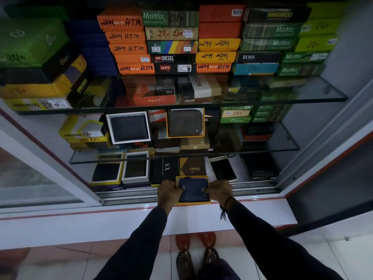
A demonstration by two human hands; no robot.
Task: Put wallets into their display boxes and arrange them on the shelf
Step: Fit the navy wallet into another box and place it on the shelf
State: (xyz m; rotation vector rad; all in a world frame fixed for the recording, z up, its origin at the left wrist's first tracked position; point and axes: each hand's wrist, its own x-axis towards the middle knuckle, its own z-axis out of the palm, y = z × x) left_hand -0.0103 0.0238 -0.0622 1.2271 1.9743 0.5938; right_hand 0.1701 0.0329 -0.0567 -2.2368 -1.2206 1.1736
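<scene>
Both of your hands were closed on the yellow-rimmed display box [193, 202], the left hand [169, 191] on its left edge and the right hand [219, 190] on its right, with the navy wallet [194, 189] lying inside, just in front of the black AX box [165, 170] at the cabinet's bottom front edge. That box looked light, stiff card and the wallet soft leather that could slide, so you were wise to hold the rim and keep it level. Your fingers hid both side walls, and the dim corner right of the AX box was too dark to read.
</scene>
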